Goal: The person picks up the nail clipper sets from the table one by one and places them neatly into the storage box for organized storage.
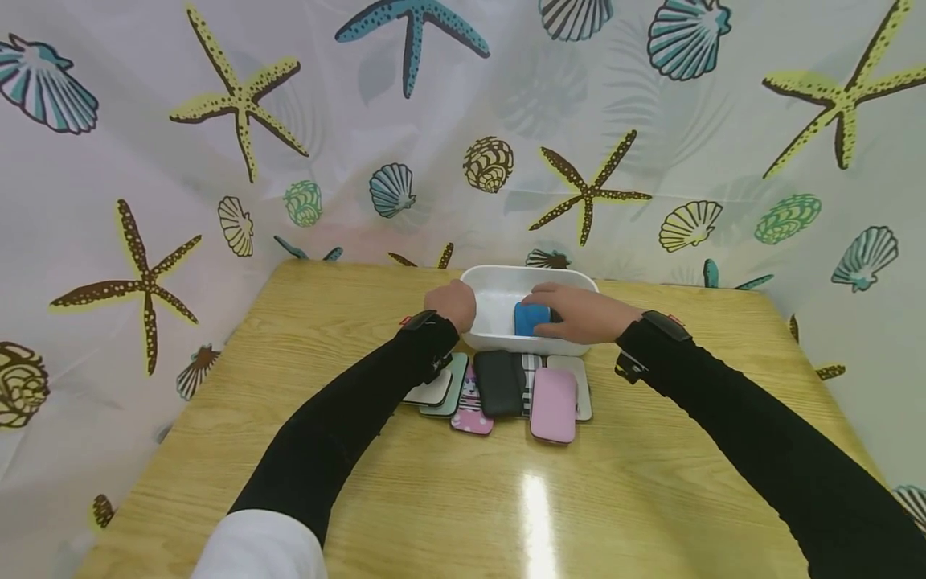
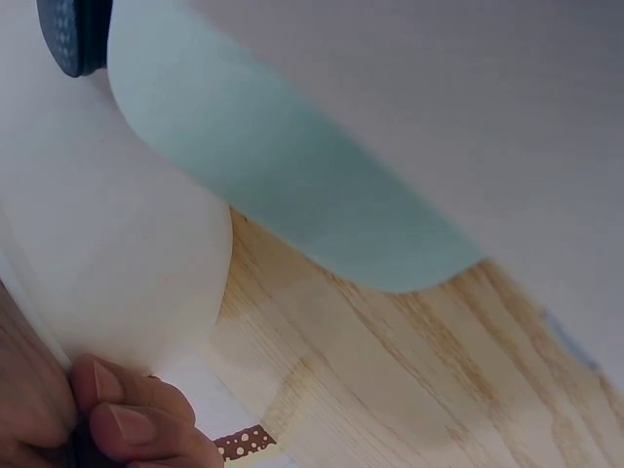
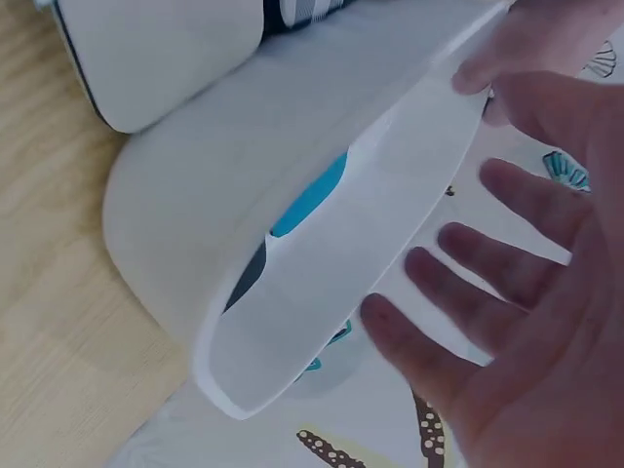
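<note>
My left hand (image 1: 450, 305) sits at the left end of the white bin (image 1: 528, 346), fingers curled, gripping its rim. In front of the bin, seven flat cases (image 1: 499, 384) lie overlapped on the desk (image 1: 434, 498). Inside: one blue case (image 1: 530, 316), one dark case (image 3: 246, 278). Judged status: partway. Over the bin's right half, my right hand (image 1: 582, 312) extends, fingers spread, released.

Plain colour on the white tub (image 1: 531, 346), blue case (image 1: 529, 320), pink case (image 1: 553, 405) and black case (image 1: 499, 384); yellow, brown and teal starfish-and-seashell print across the white cloth (image 1: 448, 121).
</note>
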The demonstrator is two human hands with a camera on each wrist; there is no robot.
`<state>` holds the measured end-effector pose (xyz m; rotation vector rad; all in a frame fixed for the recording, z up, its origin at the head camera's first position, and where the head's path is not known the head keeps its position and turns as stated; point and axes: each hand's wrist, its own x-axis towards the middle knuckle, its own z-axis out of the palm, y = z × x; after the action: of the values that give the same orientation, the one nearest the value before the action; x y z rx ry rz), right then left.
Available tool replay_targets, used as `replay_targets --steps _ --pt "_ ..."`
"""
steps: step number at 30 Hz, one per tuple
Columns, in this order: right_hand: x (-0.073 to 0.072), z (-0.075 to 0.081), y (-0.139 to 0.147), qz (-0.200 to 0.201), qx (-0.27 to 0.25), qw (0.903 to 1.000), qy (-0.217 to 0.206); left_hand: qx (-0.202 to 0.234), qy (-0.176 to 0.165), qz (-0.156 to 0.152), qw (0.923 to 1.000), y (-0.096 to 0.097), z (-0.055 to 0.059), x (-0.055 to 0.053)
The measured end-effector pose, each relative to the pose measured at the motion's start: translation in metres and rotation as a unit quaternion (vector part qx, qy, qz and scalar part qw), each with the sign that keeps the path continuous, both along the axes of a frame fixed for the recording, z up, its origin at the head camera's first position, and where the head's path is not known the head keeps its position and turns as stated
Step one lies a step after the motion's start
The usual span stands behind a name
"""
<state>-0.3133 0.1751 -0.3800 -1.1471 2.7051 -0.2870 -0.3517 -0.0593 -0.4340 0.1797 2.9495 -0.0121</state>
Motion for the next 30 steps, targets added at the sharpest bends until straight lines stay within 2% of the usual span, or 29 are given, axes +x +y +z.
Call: replay_targets --steps 5,7,11,14,18,21,25,30 --pt "0.031 0.002 0.012 0.011 -0.046 0.9970 0.061 -0.003 0.001 0.000 1.0000 0.002 -0.002 -0.003" --pt "0.044 0.001 0.015 0.018 -0.051 0.9959 0.072 -0.002 0.000 0.000 1.0000 0.002 -0.001 -0.002" --pt "0.065 -0.008 0.019 0.024 -0.047 0.9968 0.060 0.004 0.000 0.003 1.0000 0.001 0.002 0.000" --pt "0.077 -0.017 0.020 0.018 -0.019 0.9993 0.027 0.008 0.001 0.005 1.0000 -0.001 0.003 0.001" --pt "0.089 -0.030 0.018 0.007 0.039 0.9992 0.002 0.010 0.001 0.004 0.9999 -0.001 0.005 0.004" --pt "0.096 -0.039 0.016 -0.002 0.070 0.9975 0.000 0.011 -0.001 0.004 0.9999 0.001 0.007 0.006" --pt "0.102 -0.046 0.012 -0.006 0.080 0.9967 0.004 0.009 -0.002 0.006 0.9999 0.001 0.006 0.006" --pt "0.105 -0.050 0.008 -0.002 0.067 0.9975 0.023 0.007 -0.002 0.004 1.0000 0.000 0.002 0.002"
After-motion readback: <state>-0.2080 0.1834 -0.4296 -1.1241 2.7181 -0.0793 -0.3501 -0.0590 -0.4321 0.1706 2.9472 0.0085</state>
